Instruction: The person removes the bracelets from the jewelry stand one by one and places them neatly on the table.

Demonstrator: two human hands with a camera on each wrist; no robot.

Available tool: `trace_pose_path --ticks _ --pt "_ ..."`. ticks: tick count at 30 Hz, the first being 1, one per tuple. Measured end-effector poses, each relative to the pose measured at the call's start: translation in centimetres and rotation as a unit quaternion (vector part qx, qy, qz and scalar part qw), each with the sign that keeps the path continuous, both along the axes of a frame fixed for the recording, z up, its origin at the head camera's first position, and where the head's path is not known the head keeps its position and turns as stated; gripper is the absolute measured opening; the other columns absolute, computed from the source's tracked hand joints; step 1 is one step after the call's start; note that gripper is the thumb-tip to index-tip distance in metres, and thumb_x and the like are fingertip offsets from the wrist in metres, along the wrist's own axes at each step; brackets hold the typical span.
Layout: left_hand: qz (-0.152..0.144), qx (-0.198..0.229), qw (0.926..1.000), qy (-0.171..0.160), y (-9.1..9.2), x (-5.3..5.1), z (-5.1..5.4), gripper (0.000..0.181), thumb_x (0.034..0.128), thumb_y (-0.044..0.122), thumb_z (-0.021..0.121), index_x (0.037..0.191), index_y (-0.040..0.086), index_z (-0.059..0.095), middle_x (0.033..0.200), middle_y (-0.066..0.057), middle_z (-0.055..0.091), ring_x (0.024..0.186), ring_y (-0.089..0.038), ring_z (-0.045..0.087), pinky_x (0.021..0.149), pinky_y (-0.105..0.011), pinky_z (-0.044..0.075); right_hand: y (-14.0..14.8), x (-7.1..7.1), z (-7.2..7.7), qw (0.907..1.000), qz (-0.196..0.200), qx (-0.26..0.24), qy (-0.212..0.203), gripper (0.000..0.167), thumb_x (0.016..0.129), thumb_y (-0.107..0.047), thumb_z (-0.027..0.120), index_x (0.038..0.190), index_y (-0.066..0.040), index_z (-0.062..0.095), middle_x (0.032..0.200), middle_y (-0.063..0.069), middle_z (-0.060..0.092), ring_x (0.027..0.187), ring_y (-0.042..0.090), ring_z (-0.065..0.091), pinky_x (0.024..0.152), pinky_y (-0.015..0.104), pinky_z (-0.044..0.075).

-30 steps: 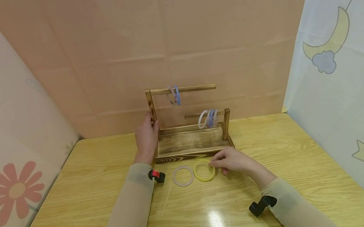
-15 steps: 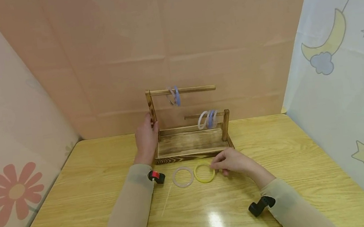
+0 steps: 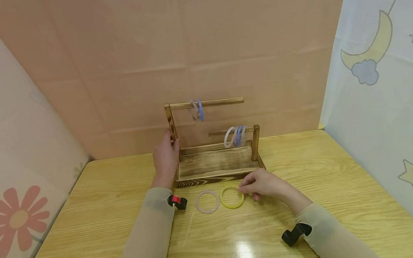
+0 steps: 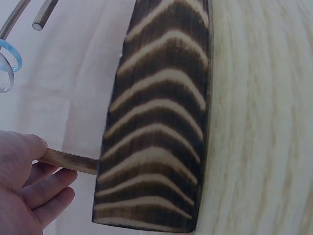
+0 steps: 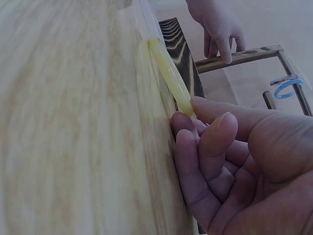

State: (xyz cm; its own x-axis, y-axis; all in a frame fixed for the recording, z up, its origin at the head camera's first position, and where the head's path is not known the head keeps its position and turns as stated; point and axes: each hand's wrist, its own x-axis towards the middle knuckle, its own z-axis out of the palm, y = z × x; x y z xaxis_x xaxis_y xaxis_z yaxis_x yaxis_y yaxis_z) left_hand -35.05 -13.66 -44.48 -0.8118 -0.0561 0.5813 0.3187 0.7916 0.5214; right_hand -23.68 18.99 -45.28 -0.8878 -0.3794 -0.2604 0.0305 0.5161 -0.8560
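Observation:
A dark-grained wooden bangle rack point(image 3: 218, 179) stands on the table, with a tray base, two uprights and two bars. My left hand point(image 3: 164, 160) holds its taller left post point(image 3: 171, 120), thumb and fingers on either side. Flat on the table before the rack lies a yellow bangle point(image 3: 233, 207); my right hand point(image 3: 262, 183) pinches its right edge, also seen in the right wrist view. Close to its left lies a pale translucent bangle point(image 3: 208, 212). A blue bangle point(image 3: 201, 110) and paler ones hang on the upper bar. Several white, blue and clear bangles point(image 3: 226, 139) hang on the lower bar.
The rack's lower bar ends freely on the left, its upper bar point(image 3: 226, 101) on the right. Behind the wooden table point(image 3: 97, 220) rises a tan backdrop point(image 3: 120, 92). Patterned panels stand at both sides. A thin pale line point(image 3: 189, 229) runs along the tabletop near the left forearm.

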Motion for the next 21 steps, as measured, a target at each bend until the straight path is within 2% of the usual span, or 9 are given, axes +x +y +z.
trace_pose_path --ticks 8,16,21 --pt "-0.002 0.002 1.0 0.008 0.07 -0.25 -0.24 0.027 0.1085 0.012 0.074 0.13 0.0 0.064 0.107 -0.023 0.079 0.083 -0.042 0.079 0.069 -0.058 0.062 -0.01 -0.05 0.08 1.0 0.002 -0.005 -0.003 0.023 0.107 -0.016 0.076 0.122 0.0 0.08 0.094 0.01 0.077 0.055 0.011 0.059 0.058 0.028 0.051" --pt "-0.001 0.0 1.0 0.006 0.07 -0.29 -0.33 0.031 0.1098 0.013 0.072 0.136 0.0 0.063 0.108 -0.024 0.079 0.084 -0.043 0.079 0.07 -0.058 0.063 0.03 -0.04 0.07 1.0 0.004 -0.006 -0.002 0.023 0.107 -0.016 0.075 0.123 0.001 0.08 0.094 0.01 0.077 0.055 0.011 0.059 0.057 0.028 0.051" --pt "-0.001 0.001 1.0 0.004 0.01 -0.34 -0.4 0.029 0.1094 0.013 0.072 0.134 0.001 0.063 0.106 -0.024 0.079 0.082 -0.044 0.078 0.07 -0.059 0.062 0.01 -0.06 -0.06 1.0 0.006 -0.007 0.0 0.023 0.107 -0.014 0.075 0.124 0.001 0.079 0.093 0.01 0.077 0.056 0.011 0.059 0.057 0.028 0.052"
